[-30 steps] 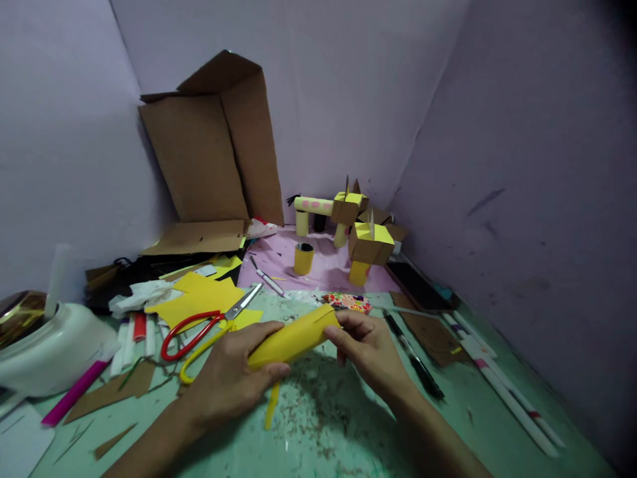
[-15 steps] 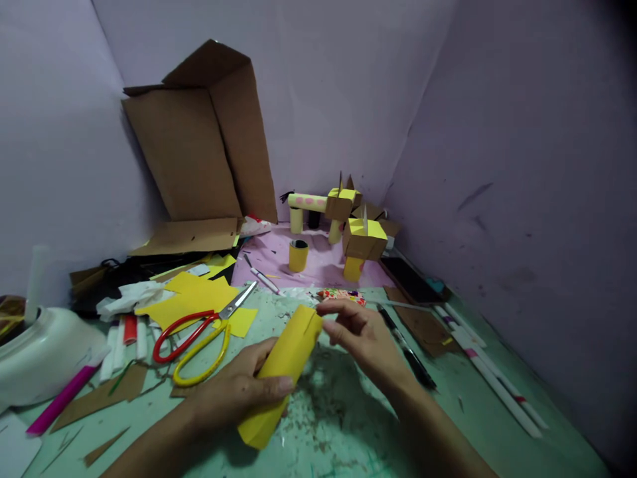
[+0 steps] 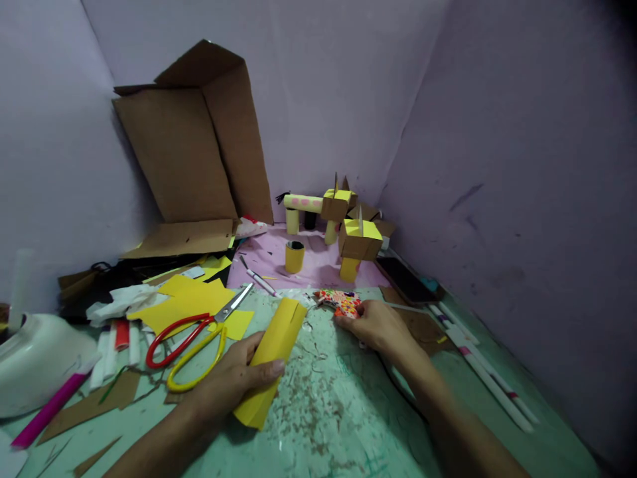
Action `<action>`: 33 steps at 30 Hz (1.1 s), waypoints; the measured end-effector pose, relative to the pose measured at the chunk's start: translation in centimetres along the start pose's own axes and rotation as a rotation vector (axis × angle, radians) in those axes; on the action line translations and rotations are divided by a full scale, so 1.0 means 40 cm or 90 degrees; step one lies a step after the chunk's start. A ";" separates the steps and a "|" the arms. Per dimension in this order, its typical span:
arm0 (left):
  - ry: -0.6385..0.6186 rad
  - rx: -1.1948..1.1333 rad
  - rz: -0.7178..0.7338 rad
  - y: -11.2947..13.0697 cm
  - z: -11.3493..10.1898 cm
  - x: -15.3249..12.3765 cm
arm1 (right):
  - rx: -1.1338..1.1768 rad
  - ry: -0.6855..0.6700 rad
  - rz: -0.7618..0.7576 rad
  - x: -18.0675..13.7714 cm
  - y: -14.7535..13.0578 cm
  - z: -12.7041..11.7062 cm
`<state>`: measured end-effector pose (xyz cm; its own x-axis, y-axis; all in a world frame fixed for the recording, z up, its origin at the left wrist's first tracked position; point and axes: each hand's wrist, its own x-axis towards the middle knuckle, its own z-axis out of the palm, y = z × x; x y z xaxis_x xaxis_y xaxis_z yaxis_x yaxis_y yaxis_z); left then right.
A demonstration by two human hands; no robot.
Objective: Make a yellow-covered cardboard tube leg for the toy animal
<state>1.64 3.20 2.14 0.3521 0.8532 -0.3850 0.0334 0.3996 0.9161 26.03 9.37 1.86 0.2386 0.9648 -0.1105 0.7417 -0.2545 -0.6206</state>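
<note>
My left hand is closed around a yellow paper-covered tube, which is tilted with its upper end away from me. A slit or crease shows near the tube's top edge. Farther right, my right hand has its fingers closed on the back part of a floral-patterned glue gun, which lies on the table with its nozzle to the left. A pale stick runs out behind it, and its handle is hidden by my hand. Red-and-yellow-handled scissors lie open left of the tube.
Yellow paper scraps and a white container are on the left. A cardboard box stands behind. Box-headed paper animals and a short yellow tube stand at the back. A phone and white sticks lie right.
My right hand has left the tube's upper end and moved right and forward onto the glue gun. The tube, still in my left hand, has shifted slightly left.
</note>
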 end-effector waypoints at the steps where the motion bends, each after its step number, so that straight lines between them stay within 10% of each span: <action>1: -0.004 0.000 -0.001 -0.002 -0.001 0.001 | 0.029 -0.026 0.011 0.004 0.003 0.001; 7: 0.024 0.046 0.042 -0.008 -0.014 0.009 | 0.265 -0.151 0.020 -0.041 0.013 -0.010; 15: 0.065 0.162 0.095 0.010 -0.008 -0.002 | 0.554 -0.107 -0.070 -0.178 -0.021 -0.015; 33: 0.299 0.483 0.122 0.015 0.001 -0.007 | 0.357 -0.026 -0.236 -0.229 0.037 0.022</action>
<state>1.58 3.17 2.79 0.0038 0.9974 -0.0720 0.6779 0.0504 0.7334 24.37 0.21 1.27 -0.0005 0.9862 0.1656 0.3291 0.1565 -0.9312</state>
